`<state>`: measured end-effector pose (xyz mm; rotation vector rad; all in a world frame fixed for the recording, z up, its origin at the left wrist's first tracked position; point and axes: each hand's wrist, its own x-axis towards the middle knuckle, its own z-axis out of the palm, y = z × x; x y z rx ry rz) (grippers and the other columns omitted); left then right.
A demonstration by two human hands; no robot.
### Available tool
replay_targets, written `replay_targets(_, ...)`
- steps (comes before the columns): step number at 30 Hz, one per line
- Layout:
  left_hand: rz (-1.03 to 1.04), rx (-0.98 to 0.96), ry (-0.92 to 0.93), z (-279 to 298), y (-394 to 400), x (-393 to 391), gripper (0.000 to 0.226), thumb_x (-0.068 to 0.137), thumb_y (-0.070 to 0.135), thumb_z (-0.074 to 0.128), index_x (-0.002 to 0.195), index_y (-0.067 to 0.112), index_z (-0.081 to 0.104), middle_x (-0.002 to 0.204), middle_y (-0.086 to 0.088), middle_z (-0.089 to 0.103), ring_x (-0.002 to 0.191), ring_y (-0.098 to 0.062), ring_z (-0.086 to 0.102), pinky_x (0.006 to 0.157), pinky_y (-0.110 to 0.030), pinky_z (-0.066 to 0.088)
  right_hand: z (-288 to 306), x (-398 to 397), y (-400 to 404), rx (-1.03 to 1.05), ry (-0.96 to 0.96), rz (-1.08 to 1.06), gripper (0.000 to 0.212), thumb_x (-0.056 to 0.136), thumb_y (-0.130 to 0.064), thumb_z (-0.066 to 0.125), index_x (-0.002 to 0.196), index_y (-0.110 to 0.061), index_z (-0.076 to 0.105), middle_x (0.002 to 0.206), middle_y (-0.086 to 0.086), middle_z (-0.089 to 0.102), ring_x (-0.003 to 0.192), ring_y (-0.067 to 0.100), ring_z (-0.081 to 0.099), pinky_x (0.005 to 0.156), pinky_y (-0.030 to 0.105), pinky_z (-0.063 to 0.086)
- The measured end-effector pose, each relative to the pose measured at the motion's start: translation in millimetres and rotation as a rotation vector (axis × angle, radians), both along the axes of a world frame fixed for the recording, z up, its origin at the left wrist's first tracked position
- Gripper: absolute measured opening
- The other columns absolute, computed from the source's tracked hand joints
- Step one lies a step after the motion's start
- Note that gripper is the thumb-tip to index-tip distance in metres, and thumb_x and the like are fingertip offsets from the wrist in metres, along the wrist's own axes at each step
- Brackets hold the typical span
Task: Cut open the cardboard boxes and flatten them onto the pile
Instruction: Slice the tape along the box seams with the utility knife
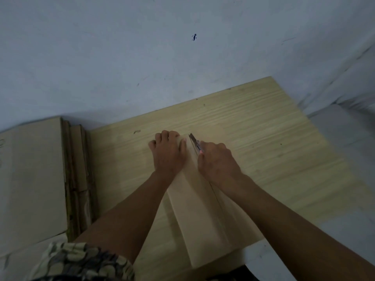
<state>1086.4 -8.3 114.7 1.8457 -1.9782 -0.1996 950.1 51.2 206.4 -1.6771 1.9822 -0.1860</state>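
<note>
cutting along a pale brown cardboard box (194, 199) on a light wooden table (263, 134): a metal utility knife (195, 143) is gripped by the right hand (217, 161), the box's far end is clutched by the left hand (167, 151); its thumb, just beside the blade, could be nicked by a slip.

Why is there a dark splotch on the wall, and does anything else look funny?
The dark splotch sits alone high on the pale wall, like a stain. Otherwise nothing stands out: left hand holds the box, right hand grips the cutter.
</note>
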Motion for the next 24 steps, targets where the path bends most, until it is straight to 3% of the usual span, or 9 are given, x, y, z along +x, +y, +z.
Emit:
replay_targets(8,-0.023,0.004,0.035,-3,0,1,0.028,0.097,0.039,0.049,0.11,0.016,0.059,0.11,-0.007,0.055,0.104,-0.028,0.043,0.089,-0.042,0.025,26,20,-5,0.059,0.017,-0.011,0.038,0.103,-0.029,0.038,0.136,-0.018,0.053,0.126,0.016,0.056,0.117,0.036,0.053,0.093,0.038,0.044)
replay_targets(13,-0.026,0.0,0.06,-3,2,1,0.03,0.098,0.039,0.047,0.11,0.015,0.059,0.11,-0.007,0.054,0.104,-0.027,0.043,0.09,-0.043,0.027,54,31,-12,0.099,0.072,0.007,0.035,0.104,-0.028,0.039,0.126,-0.01,0.059,0.121,0.016,0.054,0.113,0.034,0.056,0.093,0.041,0.048)
replay_targets(17,-0.035,0.035,0.082,2,4,1,0.026,0.093,0.033,0.052,0.111,0.014,0.058,0.111,-0.006,0.053,0.105,-0.027,0.043,0.092,-0.043,0.027,71,40,-33,0.18,0.123,0.028,0.008,0.097,-0.017,0.054,0.097,-0.009,0.055,0.096,0.007,0.047,0.092,0.026,0.059,0.084,0.038,0.055)
replay_targets(20,-0.026,0.052,0.098,3,4,0,0.032,0.09,0.036,0.044,0.109,0.015,0.059,0.109,-0.005,0.054,0.104,-0.026,0.045,0.093,-0.044,0.03,83,46,-42,0.232,0.172,0.038,0.024,0.093,-0.009,0.058,0.076,-0.013,0.04,0.09,0.01,0.047,0.09,0.029,0.065,0.08,0.039,0.058)
replay_targets(24,-0.023,0.068,0.1,3,5,1,0.037,0.091,0.039,0.036,0.11,0.016,0.058,0.109,-0.004,0.053,0.103,-0.026,0.044,0.093,-0.044,0.031,83,46,-39,0.26,0.183,0.035,0.023,0.093,-0.008,0.054,0.075,-0.012,0.04,0.082,0.008,0.043,0.083,0.029,0.061,0.078,0.039,0.057)
